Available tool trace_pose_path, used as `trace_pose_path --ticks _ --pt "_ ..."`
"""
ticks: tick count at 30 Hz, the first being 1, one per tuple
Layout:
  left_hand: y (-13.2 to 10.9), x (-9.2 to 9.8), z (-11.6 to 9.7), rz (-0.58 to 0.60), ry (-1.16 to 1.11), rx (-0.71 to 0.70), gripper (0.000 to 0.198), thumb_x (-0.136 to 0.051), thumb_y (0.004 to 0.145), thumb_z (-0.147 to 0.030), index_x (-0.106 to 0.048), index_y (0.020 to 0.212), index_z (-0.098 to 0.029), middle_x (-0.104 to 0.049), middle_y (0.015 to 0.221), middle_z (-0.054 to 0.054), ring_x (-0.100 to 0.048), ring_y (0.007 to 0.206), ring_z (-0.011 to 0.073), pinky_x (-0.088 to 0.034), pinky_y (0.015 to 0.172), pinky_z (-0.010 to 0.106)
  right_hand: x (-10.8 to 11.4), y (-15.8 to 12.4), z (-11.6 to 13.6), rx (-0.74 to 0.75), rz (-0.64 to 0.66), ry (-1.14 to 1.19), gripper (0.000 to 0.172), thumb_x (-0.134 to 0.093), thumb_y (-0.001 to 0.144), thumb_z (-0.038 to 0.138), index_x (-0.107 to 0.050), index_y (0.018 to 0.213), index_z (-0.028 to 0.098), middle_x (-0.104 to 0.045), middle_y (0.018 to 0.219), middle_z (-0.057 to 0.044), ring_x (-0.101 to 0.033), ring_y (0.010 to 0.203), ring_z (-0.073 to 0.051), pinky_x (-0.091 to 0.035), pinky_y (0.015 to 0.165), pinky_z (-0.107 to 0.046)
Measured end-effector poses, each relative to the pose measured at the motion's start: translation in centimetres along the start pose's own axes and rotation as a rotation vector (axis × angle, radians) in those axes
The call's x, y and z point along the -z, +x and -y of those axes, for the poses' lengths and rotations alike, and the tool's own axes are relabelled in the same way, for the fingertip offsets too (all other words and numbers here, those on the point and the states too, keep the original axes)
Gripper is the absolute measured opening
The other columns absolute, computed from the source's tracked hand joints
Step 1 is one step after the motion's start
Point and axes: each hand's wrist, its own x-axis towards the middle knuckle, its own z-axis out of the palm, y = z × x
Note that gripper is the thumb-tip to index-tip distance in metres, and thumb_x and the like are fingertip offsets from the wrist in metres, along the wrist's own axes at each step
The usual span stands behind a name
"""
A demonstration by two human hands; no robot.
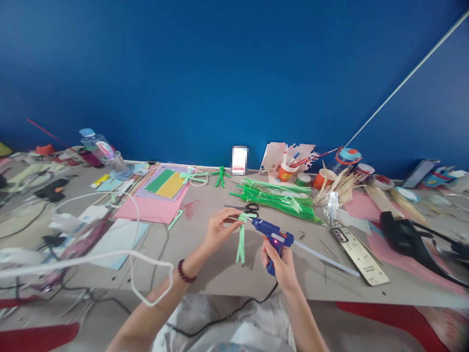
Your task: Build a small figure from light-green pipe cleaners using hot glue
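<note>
Between thumb and fingers, my left hand (222, 228) pinches a light green pipe-cleaner figure (240, 244), whose two long strands hang down over the table. My right hand (280, 264) is wrapped round the handle of a blue glue gun (273, 231) with a small red light on its side. The nozzle points left and is at the top of the figure; whether it touches cannot be made out. A translucent glue stick (326, 258) sticks out of the gun's back. Just behind the figure lie black-handled scissors (251, 210).
Bundled green pipe cleaners (278, 199) lie behind the gun. A dark green figure (221, 177) stands near the wall. At right is a phone (359, 256); at left, pink paper (154, 209), a bottle (104, 149) and a white cable (136, 254). A black cord runs over my lap.
</note>
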Motion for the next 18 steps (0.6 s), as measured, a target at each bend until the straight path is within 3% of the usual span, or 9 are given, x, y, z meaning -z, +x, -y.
trace_pose_path --ticks 14,18 --pt "0.00 -0.02 0.00 -0.004 -0.015 0.004 0.023 -0.070 0.071 -0.028 -0.069 0.091 -0.017 -0.066 0.093 0.006 -0.066 0.072 0.0139 -0.060 0.069 0.028 -0.05 -0.16 0.28 0.003 -0.021 -0.052 0.035 -0.055 0.081 0.050 -0.058 0.076 0.015 -0.047 0.040 0.004 -0.042 0.038 -0.009 -0.033 0.043 -0.022" --pt "0.03 0.00 0.02 -0.001 -0.024 0.007 0.024 -0.070 0.071 -0.029 -0.069 0.091 -0.017 -0.066 0.093 0.006 -0.066 0.073 0.0145 -0.060 0.069 0.028 0.00 -0.20 0.21 0.014 -0.013 -0.073 0.037 -0.054 0.081 0.051 -0.056 0.068 0.016 -0.047 0.040 0.003 -0.042 0.038 -0.009 -0.034 0.044 -0.023"
